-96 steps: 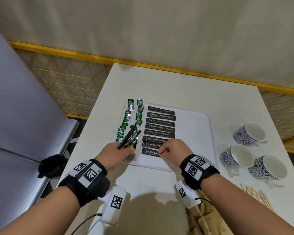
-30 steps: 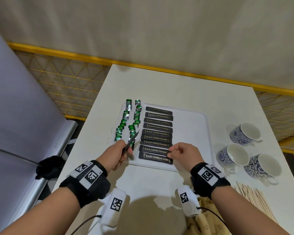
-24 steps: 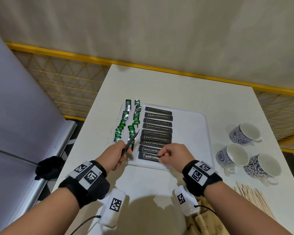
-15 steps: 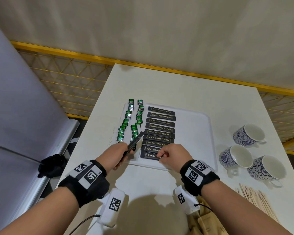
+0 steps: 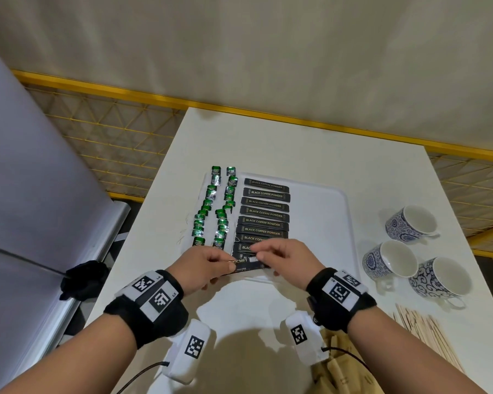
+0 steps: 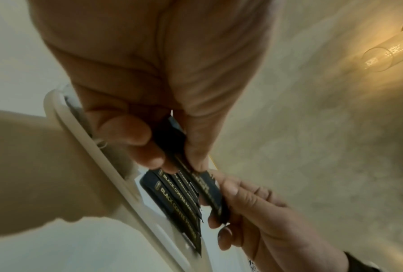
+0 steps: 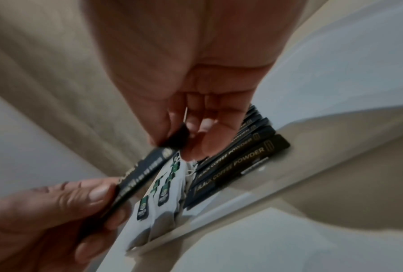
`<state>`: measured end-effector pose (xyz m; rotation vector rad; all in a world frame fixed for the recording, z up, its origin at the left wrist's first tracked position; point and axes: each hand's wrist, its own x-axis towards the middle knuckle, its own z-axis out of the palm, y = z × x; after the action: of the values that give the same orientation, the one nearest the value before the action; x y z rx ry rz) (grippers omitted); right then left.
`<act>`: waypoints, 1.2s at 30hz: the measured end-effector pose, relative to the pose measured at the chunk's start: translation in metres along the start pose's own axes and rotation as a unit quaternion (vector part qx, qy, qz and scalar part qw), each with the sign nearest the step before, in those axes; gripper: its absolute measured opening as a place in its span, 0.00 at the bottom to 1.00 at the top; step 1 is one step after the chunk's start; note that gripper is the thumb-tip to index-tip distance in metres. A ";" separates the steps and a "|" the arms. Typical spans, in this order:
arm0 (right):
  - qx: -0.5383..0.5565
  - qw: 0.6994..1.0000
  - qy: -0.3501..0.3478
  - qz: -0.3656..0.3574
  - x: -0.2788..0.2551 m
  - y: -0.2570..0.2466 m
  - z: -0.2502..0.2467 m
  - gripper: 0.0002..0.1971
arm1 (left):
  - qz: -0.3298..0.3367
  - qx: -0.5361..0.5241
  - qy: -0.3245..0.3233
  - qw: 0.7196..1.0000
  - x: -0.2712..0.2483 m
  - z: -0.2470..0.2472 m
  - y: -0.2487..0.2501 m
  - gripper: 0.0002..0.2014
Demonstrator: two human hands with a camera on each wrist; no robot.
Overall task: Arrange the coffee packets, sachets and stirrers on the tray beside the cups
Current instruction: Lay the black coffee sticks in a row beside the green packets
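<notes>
While both hands (image 5: 205, 265) hold one: 3 cups (image 5: 393, 260)

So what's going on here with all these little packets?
A person is laying out drinks supplies on a white plastic tray. Both the left hand and the right hand pinch one black coffee powder packet above the tray's near edge, by the column already placed. Green tea sachets line the left side; the wooden stirrers wait beside the blue-patterned cups.
</notes>
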<state>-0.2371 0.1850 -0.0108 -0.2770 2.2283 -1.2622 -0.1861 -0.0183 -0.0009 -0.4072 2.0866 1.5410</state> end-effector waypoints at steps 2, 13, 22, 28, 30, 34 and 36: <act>0.020 1.000 -0.020 0.009 -0.004 -0.001 0.000 0.09 | -0.001 -0.024 0.010 1.000 -0.001 0.001 0.001 0.05; 0.005 0.993 0.104 -0.050 -0.027 0.005 -0.003 0.15 | -0.021 -0.230 0.023 0.973 -0.012 0.006 0.000 0.05; 0.034 0.997 0.059 -0.026 -0.044 0.022 0.000 0.12 | 0.005 -0.229 0.027 0.973 -0.015 0.012 -0.003 0.17; 0.173 0.979 0.061 0.094 -0.043 0.022 -0.006 0.09 | 0.033 -0.166 0.070 0.983 -0.006 0.020 -0.003 0.11; 0.160 0.978 0.070 0.118 -0.040 0.028 -0.010 0.09 | 0.042 -0.117 0.097 0.987 -0.002 0.018 -0.003 0.10; 0.122 0.980 0.076 0.139 -0.032 0.034 -0.004 0.09 | 0.046 -0.067 0.115 0.990 0.005 0.022 0.000 0.09; 0.099 0.984 0.087 0.123 -0.028 0.033 0.000 0.08 | 0.061 -0.030 0.107 0.992 0.007 0.028 0.002 0.10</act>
<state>-0.2109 0.2153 -0.0281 0.1854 2.1757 -1.3992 -0.1868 0.0091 -0.0093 -0.4939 2.2702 1.6996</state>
